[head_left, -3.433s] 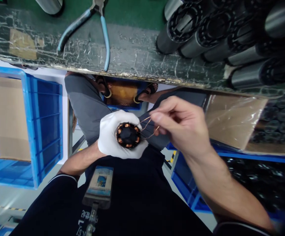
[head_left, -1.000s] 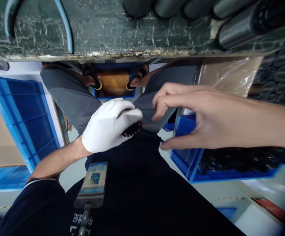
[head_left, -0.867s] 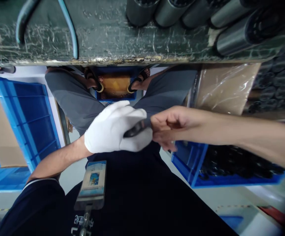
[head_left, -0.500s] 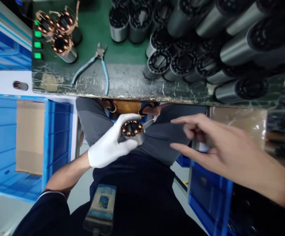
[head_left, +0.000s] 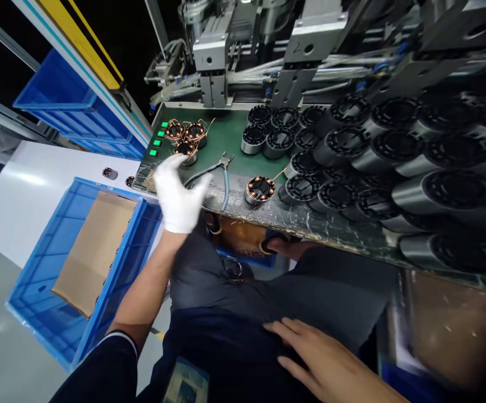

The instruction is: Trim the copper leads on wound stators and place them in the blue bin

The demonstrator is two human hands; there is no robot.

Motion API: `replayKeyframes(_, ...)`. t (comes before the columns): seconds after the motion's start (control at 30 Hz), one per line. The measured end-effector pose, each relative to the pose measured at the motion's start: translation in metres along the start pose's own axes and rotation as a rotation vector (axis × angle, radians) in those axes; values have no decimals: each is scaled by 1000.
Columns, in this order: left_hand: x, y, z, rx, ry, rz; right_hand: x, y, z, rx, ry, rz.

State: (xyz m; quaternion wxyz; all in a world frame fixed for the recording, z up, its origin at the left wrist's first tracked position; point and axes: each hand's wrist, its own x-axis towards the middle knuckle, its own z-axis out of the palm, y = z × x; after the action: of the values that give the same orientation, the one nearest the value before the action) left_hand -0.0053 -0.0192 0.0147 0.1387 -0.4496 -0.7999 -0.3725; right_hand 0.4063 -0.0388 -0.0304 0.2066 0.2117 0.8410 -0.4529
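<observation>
My left hand (head_left: 179, 197), in a white glove, hovers over the bench's front edge with thumb and fingers apart and nothing between them. Just beyond its fingertips stands a group of copper-wound motor stators (head_left: 185, 150) with loose wire ends. Diagonal cutters (head_left: 226, 178) with blue handles lie to its right, one handle partly behind the glove. A single wound stator (head_left: 260, 191) stands upright near the edge, one copper wire sticking out to the upper right. My bare right hand (head_left: 310, 355) is low over my lap, fingers stretched out, holding nothing.
Rows of unwound stators (head_left: 335, 196) crowd the right of the green bench (head_left: 222, 131). Behind it are machine heads (head_left: 211, 56). A blue crate (head_left: 73, 224) with cardboard sits at left, and small stators (head_left: 109, 173) lie on the white table. Below the bench edge is an orange-brown tray (head_left: 243, 235).
The wound stator has gone from my left hand to the bench edge. My left hand has opened and moved up over the bench; my right hand has dropped to my lap. The view has tilted up.
</observation>
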Motion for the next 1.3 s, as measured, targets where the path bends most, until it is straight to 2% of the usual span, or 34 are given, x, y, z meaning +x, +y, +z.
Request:
replayKeyframes(0.03,10,-15,-5,79,3,-116,-3,7,4,20,14,25)
replayKeyframes(0.07,20,-29,-7,147,-53,-204,-4,12,7,29,25,41)
replayKeyframes(0.13,41,-45,-3,228,-203,-280,-1,14,11,15,32,37)
replayKeyframes(0.2,58,-50,6,248,-287,-283,6,6,11,-33,10,-5)
replayKeyframes(0.3,68,-42,10,210,-276,-283,20,-17,1,-125,-17,-89)
replayKeyframes(0.4,48,-27,-10,42,-82,-316,29,-37,-16,-134,89,-221)
replayKeyframes(0.47,17,-14,-29,-224,31,-292,32,-47,-30,-68,274,-358)
replayKeyframes(0.5,-2,-6,-39,-402,5,-251,33,-52,-37,-31,403,-423)
replayKeyframes(0.53,-22,4,-48,-577,-76,-229,34,-57,-46,-13,562,-477)
replayKeyframes(0.57,-40,14,-56,-745,-224,-246,36,-61,-55,-20,729,-517)
replayKeyframes(0.63,-72,35,-68,-1064,-624,-372,41,-71,-74,-146,1062,-558)
replayKeyframes(0.7,-91,52,-74,-1284,-975,-522,47,-80,-92,-298,1204,-615)
replayKeyframes(0.73,-97,57,-76,-1343,-1080,-573,49,-84,-100,-341,1187,-604)
replayKeyframes(0.77,-101,61,-76,-1375,-1137,-604,50,-87,-106,-370,1132,-606)
replayKeyframes(0.83,-103,63,-77,-1393,-1166,-626,48,-91,-114,-369,997,-603)
replayKeyframes(0.9,-100,64,-77,-1411,-1146,-642,41,-94,-115,-320,902,-584)
replayKeyframes(0.93,-98,64,-78,-1424,-1131,-652,38,-94,-114,-298,911,-562)
replayKeyframes(1.0,-93,67,-78,-1426,-1097,-671,31,-93,-108,-299,996,-511)
replayKeyframes(1.07,-90,70,-76,-1390,-1067,-668,28,-91,-103,-401,1085,-498)
replayKeyframes(1.1,-90,72,-75,-1358,-1047,-656,27,-90,-102,-478,1081,-502)
replayKeyframes(1.2,-92,76,-72,-1273,-1023,-643,27,-88,-107,-601,932,-518)
replayKeyframes(1.3,-95,75,-70,-1186,-990,-603,27,-85,-111,-472,832,-489)
